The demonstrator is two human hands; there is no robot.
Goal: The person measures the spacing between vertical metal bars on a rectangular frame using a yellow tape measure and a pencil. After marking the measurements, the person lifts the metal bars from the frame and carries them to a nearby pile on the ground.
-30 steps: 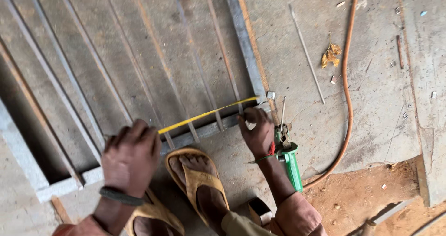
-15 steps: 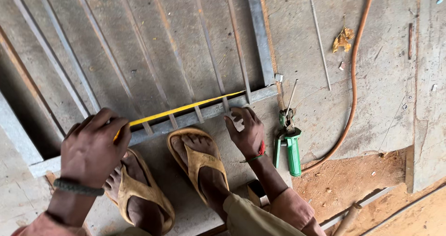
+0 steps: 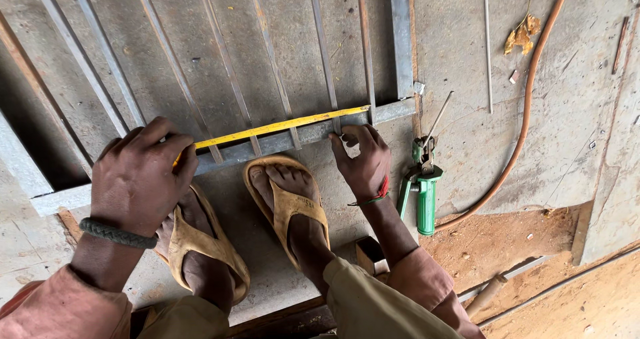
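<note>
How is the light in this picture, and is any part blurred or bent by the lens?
Head view: soft, even daylight, no glare, only faint shadows under the left hand and right hand; the tape and frame are sharp; the sleeves at the bottom edge are nearest and slightly soft; the bars fan outward, a wide-lens effect.

Tape measure (image 3: 280,126) lies along the frame's bar (image 3: 267,147), welding holder (image 3: 421,186) to its right
</note>
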